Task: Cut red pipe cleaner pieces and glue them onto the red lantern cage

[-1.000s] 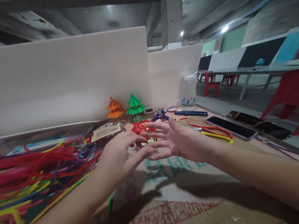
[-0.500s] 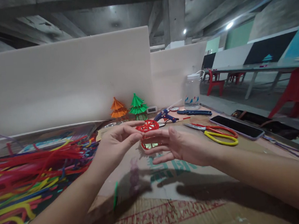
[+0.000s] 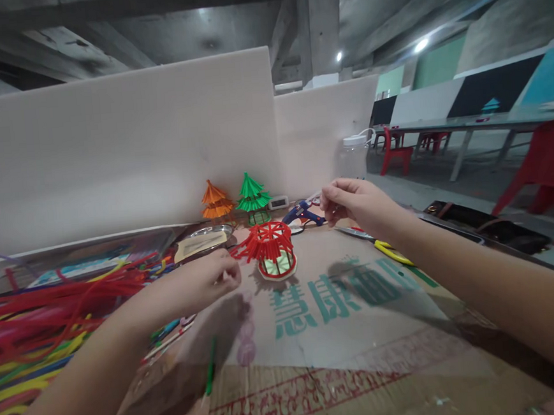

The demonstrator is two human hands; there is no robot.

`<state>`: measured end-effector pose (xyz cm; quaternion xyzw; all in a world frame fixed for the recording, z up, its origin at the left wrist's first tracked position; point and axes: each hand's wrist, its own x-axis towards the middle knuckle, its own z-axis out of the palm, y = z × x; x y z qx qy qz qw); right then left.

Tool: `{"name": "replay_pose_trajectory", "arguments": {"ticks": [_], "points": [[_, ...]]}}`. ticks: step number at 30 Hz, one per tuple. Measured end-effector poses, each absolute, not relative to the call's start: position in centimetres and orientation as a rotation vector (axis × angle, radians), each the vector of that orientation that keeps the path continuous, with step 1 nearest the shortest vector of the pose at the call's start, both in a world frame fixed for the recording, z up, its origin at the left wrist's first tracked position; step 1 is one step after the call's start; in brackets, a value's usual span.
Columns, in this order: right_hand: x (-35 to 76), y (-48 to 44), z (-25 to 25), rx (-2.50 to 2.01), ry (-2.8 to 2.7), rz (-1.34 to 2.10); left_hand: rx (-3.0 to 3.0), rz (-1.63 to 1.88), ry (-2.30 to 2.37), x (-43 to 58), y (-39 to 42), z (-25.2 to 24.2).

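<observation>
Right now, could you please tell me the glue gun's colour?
The glue gun is mostly dark blue, seen best in the head view.

A glue gun [image 3: 303, 213], scissors [image 3: 390, 251] and heaped coloured strips [image 3: 65, 320] beneath concrete beams [image 3: 126, 0] suggest a craft workshop.

A clear bottle [image 3: 352, 158] stands near a pale panel [image 3: 317, 137]; red chairs [image 3: 542, 158] and a concrete pillar [image 3: 321, 31] stand farther back.

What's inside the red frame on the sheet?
A pale green floor shows low in the red frame. Hanging red strips cover part of its interior, so anything behind them can't be seen.
</observation>
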<state>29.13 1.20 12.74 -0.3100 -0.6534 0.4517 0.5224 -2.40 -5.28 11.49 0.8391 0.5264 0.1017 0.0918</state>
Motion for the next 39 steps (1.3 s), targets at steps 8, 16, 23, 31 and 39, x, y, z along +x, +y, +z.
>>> {"name": "replay_pose_trajectory", "arguments": {"ticks": [8,16,23,31,39], "points": [[30.2,4.4,10.8,-0.950,-1.666,0.960,2.474,0.402,1.930,-3.6,-1.4,8.3],[27.6,1.7,8.7,-0.694,-2.411,-0.048,2.464,0.767,1.632,-2.4,-1.1,6.7],[25.5,3.4,3.7,-0.733,-2.103,0.209,2.630,0.915,1.554,-2.0,-1.7,7.3],[24.6,3.3,1.8,-0.922,-2.036,0.460,2.842,0.922,1.534,2.0,-4.5,8.3],[23.8,3.0,2.0,-0.880,-2.172,0.648,2.837,0.925,1.602,3.5,-4.6,8.6]]}}
